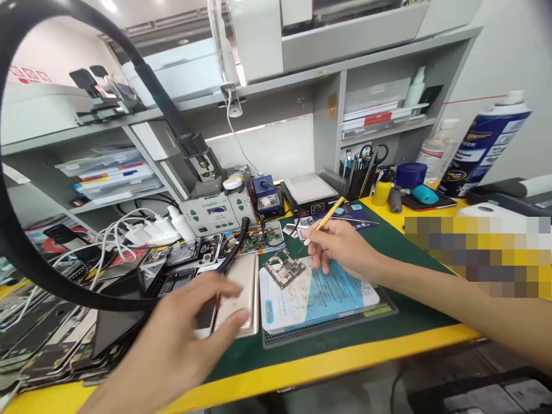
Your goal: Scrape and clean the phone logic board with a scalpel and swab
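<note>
Both arms are bare from the fingers up as far as can be seen, with no sleeve or cuff showing on either. The left hand [185, 339] carries no glove, ring or watch, and it is blurred, so its nails cannot be made out. The right hand [340, 247] is likewise ungloved, its wrist plain, with no band or strap. The right forearm is slim and long. Nothing of the clothing comes into sight.

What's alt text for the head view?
A left hand rests on a gold phone on a green mat, while the right hand holds a yellow-handled tool above a circuit board.
</note>
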{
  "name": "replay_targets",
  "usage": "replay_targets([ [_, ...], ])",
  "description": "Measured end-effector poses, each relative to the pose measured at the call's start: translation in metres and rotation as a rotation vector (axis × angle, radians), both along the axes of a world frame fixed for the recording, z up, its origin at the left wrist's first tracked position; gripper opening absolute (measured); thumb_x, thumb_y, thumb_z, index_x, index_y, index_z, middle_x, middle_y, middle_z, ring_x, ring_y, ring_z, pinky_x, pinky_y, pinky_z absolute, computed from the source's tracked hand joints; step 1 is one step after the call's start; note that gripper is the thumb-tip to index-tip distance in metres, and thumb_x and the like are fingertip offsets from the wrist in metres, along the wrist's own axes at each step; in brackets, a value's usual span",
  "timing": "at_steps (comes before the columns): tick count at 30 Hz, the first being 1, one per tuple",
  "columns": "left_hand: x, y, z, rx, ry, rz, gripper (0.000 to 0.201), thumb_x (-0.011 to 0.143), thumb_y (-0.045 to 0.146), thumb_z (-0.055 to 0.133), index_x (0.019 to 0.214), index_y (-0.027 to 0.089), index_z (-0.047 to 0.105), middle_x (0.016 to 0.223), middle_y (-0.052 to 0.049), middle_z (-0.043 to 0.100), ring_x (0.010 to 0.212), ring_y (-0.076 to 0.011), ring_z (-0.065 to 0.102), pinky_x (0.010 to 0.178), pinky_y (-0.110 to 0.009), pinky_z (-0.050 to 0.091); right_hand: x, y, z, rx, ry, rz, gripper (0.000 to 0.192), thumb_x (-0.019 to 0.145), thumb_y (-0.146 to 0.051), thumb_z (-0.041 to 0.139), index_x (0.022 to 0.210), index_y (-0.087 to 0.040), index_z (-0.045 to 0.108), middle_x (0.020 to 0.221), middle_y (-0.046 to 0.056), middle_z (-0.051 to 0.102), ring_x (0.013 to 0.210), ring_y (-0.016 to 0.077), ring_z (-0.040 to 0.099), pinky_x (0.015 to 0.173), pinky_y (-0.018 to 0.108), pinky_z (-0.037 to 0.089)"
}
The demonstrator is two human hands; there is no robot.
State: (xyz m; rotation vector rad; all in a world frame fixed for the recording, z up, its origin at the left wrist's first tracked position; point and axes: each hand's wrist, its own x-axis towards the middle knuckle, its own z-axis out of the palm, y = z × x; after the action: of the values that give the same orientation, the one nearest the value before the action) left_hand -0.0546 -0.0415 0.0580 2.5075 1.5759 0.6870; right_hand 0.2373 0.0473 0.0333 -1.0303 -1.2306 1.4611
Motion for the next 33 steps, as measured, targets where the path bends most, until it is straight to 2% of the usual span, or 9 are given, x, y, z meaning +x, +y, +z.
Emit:
replay_targets([
  [1,0.016,0.014,0.001,0.001,0.122,-0.053,0.04,0.097,0.052,0.065,0.12,0.019,0.069,0.116,-0.01,0.073,0.099,-0.0253,0.072,0.087,-0.042,0.063,0.001,0.0,0.0,0.002,0.012,-0.006,0.031,0.088,-0.033,0.084,0.074,-0.017,0.061,0.059,0.001,0.064,0.044,0.0138,0.064,0.031,0.02,0.049],
  [3,0.046,0.038,0.0,0.014,0.201,-0.087,0.052,0.089,0.049,0.07,0.129,0.014,0.068,0.127,-0.016,0.071,0.117,-0.0375,0.069,0.102,-0.054,0.057,0.004,-0.001,-0.001,0.004,0.033,-0.011,0.03,0.09,-0.031,0.082,0.074,-0.017,0.06,0.059,0.001,0.064,0.043,0.0133,0.064,0.031,0.019,0.048],
  [7,0.073,0.063,-0.004,-0.002,0.242,-0.14,0.054,0.09,0.044,0.067,0.133,0.012,0.066,0.117,-0.015,0.074,0.109,-0.0365,0.072,0.095,-0.052,0.059,0.006,-0.003,0.0,-0.008,0.063,0.0,0.032,0.085,-0.033,0.085,0.074,-0.017,0.06,0.059,0.0,0.064,0.043,0.0126,0.062,0.031,0.018,0.047],
  [12,0.07,0.058,-0.007,0.041,0.178,-0.278,0.05,0.088,0.042,0.067,0.129,0.013,0.066,0.115,-0.014,0.073,0.108,-0.0336,0.068,0.099,-0.054,0.055,0.008,-0.003,0.001,-0.038,0.082,0.008,0.038,0.075,-0.038,0.092,0.074,-0.017,0.061,0.059,0.0,0.065,0.043,0.0139,0.063,0.031,0.019,0.047],
  [17,0.068,0.047,-0.019,0.082,0.074,-0.448,0.049,0.088,0.031,0.07,0.133,0.014,0.059,0.118,-0.01,0.072,0.11,-0.0285,0.065,0.107,-0.052,0.05,0.013,-0.003,0.002,-0.073,0.077,0.051,0.039,0.076,-0.046,0.09,0.08,-0.017,0.064,0.06,0.0,0.066,0.04,0.0121,0.059,0.029,0.018,0.042],
  [21,0.063,0.046,-0.029,0.062,0.0,-0.457,0.049,0.091,0.029,0.069,0.136,0.019,0.052,0.125,-0.007,0.071,0.116,-0.0265,0.063,0.107,-0.047,0.051,0.016,-0.006,0.006,-0.078,-0.048,0.123,0.035,0.08,-0.044,0.088,0.082,-0.017,0.066,0.066,0.001,0.069,0.04,0.0093,0.056,0.03,0.017,0.036],
  [26,0.058,0.043,-0.032,0.061,-0.014,-0.389,0.056,0.091,0.038,0.071,0.14,0.019,0.051,0.132,-0.009,0.069,0.125,-0.0305,0.061,0.114,-0.053,0.049,0.014,-0.015,0.008,-0.024,-0.195,0.178,0.03,0.084,-0.041,0.086,0.078,-0.018,0.067,0.065,0.0,0.069,0.04,0.0071,0.051,0.033,0.018,0.03],
  [30,0.057,0.045,-0.031,0.101,-0.015,-0.387,0.048,0.09,0.036,0.069,0.132,0.014,0.059,0.122,-0.013,0.071,0.115,-0.0332,0.065,0.104,-0.056,0.056,0.013,-0.02,0.005,0.003,-0.24,0.188,0.025,0.085,-0.036,0.086,0.079,-0.02,0.068,0.055,-0.004,0.059,0.042,0.0082,0.049,0.036,0.019,0.032],
  [33,0.056,0.048,-0.033,0.108,-0.005,-0.403,0.041,0.092,0.033,0.066,0.129,0.015,0.061,0.118,-0.013,0.071,0.11,-0.0325,0.066,0.1,-0.054,0.058,0.012,-0.019,0.005,0.011,-0.244,0.175,0.023,0.087,-0.036,0.086,0.083,-0.021,0.069,0.056,-0.004,0.059,0.042,0.0078,0.048,0.037,0.018,0.031],
])
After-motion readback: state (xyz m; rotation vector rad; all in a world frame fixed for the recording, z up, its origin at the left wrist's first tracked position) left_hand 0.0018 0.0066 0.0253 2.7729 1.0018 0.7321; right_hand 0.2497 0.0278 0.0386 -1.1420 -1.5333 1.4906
